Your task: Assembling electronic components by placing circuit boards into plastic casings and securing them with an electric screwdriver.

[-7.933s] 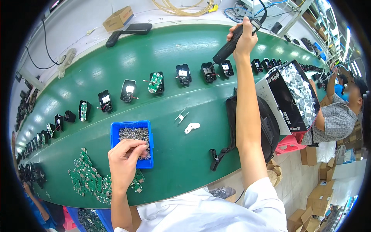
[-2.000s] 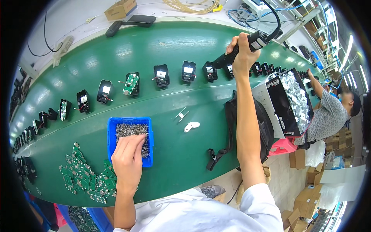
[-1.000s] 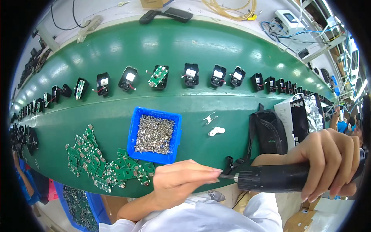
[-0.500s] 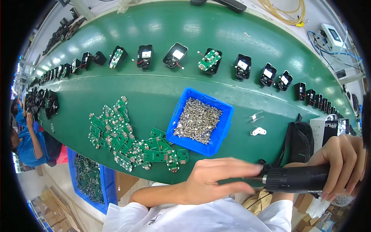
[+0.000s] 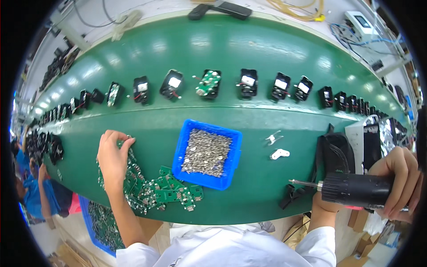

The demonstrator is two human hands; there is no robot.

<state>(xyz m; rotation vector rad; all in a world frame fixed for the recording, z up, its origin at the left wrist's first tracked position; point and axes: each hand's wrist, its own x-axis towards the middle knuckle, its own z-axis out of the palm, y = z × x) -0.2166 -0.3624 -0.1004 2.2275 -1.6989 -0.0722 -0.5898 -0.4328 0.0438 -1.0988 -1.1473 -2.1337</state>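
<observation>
My left hand (image 5: 113, 155) is over the far left part of a pile of green circuit boards (image 5: 171, 189). Its thumb and fingers pinch at the edge of one board, which they mostly hide. At the right, my right hand (image 5: 398, 182) is wrapped round a black electric screwdriver (image 5: 356, 189). The screwdriver lies level, its bare metal bit (image 5: 304, 182) pointing left above the bench. Between the hands stands a blue bin (image 5: 235, 155) full of small metal screws (image 5: 207, 151).
A row of black housings (image 5: 141, 89) curves across the green bench (image 5: 275, 49); one holds a circuit board (image 5: 209, 83). White plastic pieces (image 5: 280, 154) and a black pouch (image 5: 336, 153) lie right of the bin. A blue crate (image 5: 95, 222) of boards stands below, left. Another person (image 5: 38, 196) sits far left.
My left hand has left the screwdriver's tip and moved left to the circuit boards. My right hand keeps the screwdriver. The view has shifted slightly.
</observation>
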